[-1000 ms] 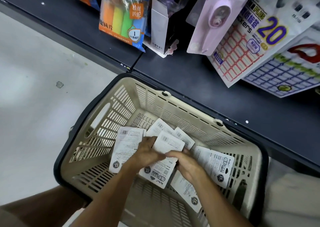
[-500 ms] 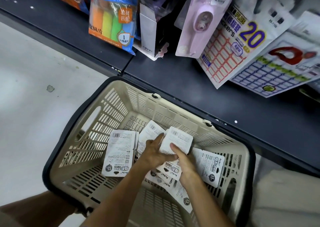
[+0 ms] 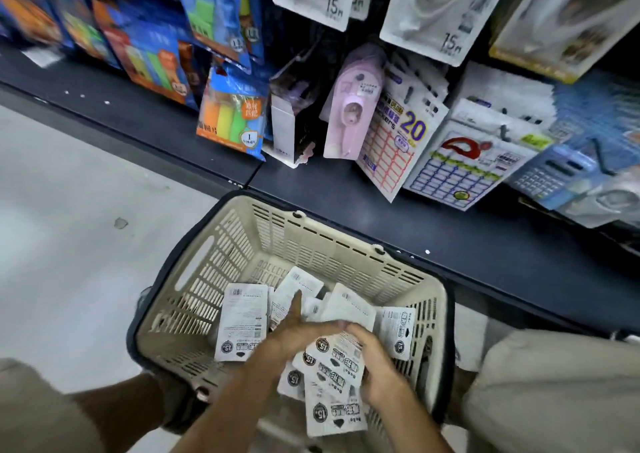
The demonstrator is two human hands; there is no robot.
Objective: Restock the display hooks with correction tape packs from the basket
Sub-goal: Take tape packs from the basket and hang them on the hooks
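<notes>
Judging from how things lay, you were near the start of the restocking: many correction tape packs (image 3: 242, 317) were in the basket (image 3: 221, 244), most with the printed back side up, and none was yet on its way to a hook. At twelve o'clock from the basket, above the dark shelf (image 3: 346, 189), white packs marked "15 m" (image 3: 429, 5) hung on the display; I think these were the same goods, but the hooks themselves were too dark to see, so I cannot say how many places were free.

Both your hands were down inside the basket, at its six o'clock side. Your left hand (image 3: 294, 335) lay over the pile with the fingers rather stretched, one finger pointing to twelve o'clock across a pack; it touched the packs, and I saw no closed grasp. Your right hand (image 3: 374, 366) was at three o'clock from the left one, its fingers curled around the edge of a small stack of packs (image 3: 332, 383), which it held fanned toward six o'clock. You appeared to collect a bundle. What was left, in my judgement: lift the bundle, turn the packs the right way, and hang them one after another.
</notes>
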